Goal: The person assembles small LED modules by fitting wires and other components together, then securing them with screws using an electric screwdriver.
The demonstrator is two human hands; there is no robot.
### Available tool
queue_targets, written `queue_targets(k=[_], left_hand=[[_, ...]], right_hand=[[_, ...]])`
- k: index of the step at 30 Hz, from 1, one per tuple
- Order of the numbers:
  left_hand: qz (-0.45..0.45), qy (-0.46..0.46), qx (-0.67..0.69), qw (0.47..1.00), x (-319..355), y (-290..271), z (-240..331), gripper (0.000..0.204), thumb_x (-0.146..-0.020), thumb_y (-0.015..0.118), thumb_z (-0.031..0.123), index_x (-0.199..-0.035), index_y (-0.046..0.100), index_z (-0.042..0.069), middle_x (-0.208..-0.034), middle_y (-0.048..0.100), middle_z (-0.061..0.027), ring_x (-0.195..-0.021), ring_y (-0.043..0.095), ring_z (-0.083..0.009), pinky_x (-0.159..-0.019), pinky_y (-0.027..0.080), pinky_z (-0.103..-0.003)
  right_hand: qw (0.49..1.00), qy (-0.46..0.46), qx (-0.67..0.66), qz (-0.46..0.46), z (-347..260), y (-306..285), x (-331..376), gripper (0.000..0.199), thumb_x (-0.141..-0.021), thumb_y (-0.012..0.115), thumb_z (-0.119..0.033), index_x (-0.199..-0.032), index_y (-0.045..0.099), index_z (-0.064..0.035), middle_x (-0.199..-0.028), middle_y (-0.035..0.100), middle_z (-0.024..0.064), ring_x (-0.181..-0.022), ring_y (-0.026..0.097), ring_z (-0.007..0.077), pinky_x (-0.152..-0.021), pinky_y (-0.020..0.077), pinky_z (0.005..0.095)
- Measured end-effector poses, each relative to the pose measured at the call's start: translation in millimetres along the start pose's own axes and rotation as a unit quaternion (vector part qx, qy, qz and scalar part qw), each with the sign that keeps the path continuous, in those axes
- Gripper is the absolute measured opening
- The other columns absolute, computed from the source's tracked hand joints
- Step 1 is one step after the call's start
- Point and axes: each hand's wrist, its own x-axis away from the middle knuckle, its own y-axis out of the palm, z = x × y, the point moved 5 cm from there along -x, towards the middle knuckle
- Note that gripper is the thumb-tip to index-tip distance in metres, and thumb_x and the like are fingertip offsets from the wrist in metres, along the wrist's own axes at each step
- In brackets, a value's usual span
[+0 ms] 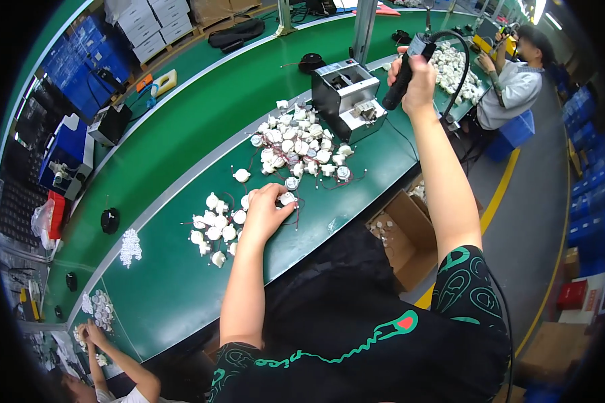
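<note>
My left hand (pixel 263 215) is closed on a small white round part (pixel 288 199), which looks like a little motor with thin dark red wires, low over the green table. My right hand (pixel 419 86) is raised at the upper right, wrapped round a black electric screwdriver (pixel 398 88) with a cable at its upper end. Left of my left hand lies a loose group of similar white parts (pixel 214 232). Beyond it spreads a bigger pile (pixel 292 141) of them, wires tangled among them. A silver and black machine (pixel 346 101) stands behind that pile, to the left of the screwdriver.
A green conveyor belt (pixel 161 151) curves past the table. Small clear pieces (pixel 130 247) lie at the left. An open cardboard box (pixel 407 235) stands below the table edge. One co-worker (pixel 514 87) sits at the upper right, another person's arms (pixel 124 359) reach in at the lower left.
</note>
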Motion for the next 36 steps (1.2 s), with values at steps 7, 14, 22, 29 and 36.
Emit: queue_targets(k=[7,14,22,29,36], left_hand=[[0.005,0.007,-0.013,1.0,3,0,6,0.031,-0.072,0.084,0.013,-0.094,0.069,-0.003,-0.084,0.068,-0.0136,-0.076,0.066,-0.0273,-0.071,0.053,-0.038],[-0.001,0.003,-0.004,1.0,5,4,-10,0.03,-0.074,0.08,0.021,-0.096,0.07,0.004,-0.089,0.067,-0.0108,-0.085,0.065,-0.0306,-0.082,0.044,-0.041],[0.006,0.014,-0.011,1.0,4,4,-11,0.032,-0.074,0.083,0.021,-0.098,0.068,0.007,-0.094,0.069,-0.0084,-0.091,0.066,-0.0292,-0.086,0.042,-0.041],[0.016,-0.003,-0.019,1.0,9,6,-11,0.031,-0.072,0.081,0.02,-0.094,0.063,0.008,-0.095,0.066,-0.0092,-0.1,0.064,-0.03,-0.088,0.043,-0.042],[0.036,-0.008,-0.012,0.999,11,8,-11,0.032,-0.071,0.08,0.02,-0.094,0.063,0.007,-0.091,0.064,-0.0086,-0.098,0.064,-0.0291,-0.089,0.042,-0.042]], right_hand=[[0.999,-0.001,0.032,0.037,27,11,4,0.019,-0.084,0.073,0.002,-0.097,0.059,0.0,-0.066,0.061,0.0041,-0.052,0.059,0.0142,-0.05,0.0457,0.0285],[0.992,0.036,0.119,0.022,40,2,21,0.01,-0.085,0.067,0.001,-0.087,0.059,-0.0034,-0.065,0.06,0.0042,-0.054,0.057,0.014,-0.053,0.0457,0.0288],[0.971,0.136,-0.137,-0.144,5,109,128,0.017,-0.088,0.057,0.006,-0.101,0.052,-0.0023,-0.076,0.055,0.0112,-0.06,0.051,0.0194,-0.056,0.0482,0.0378],[0.95,0.138,-0.18,-0.217,25,184,158,0.022,-0.088,0.059,0.005,-0.105,0.048,-0.003,-0.073,0.054,0.011,-0.06,0.053,0.0195,-0.056,0.05,0.0389],[0.952,0.16,-0.139,-0.219,45,191,160,0.021,-0.087,0.055,0.009,-0.103,0.049,-0.0036,-0.074,0.055,0.0113,-0.059,0.051,0.0189,-0.057,0.0496,0.0401]])
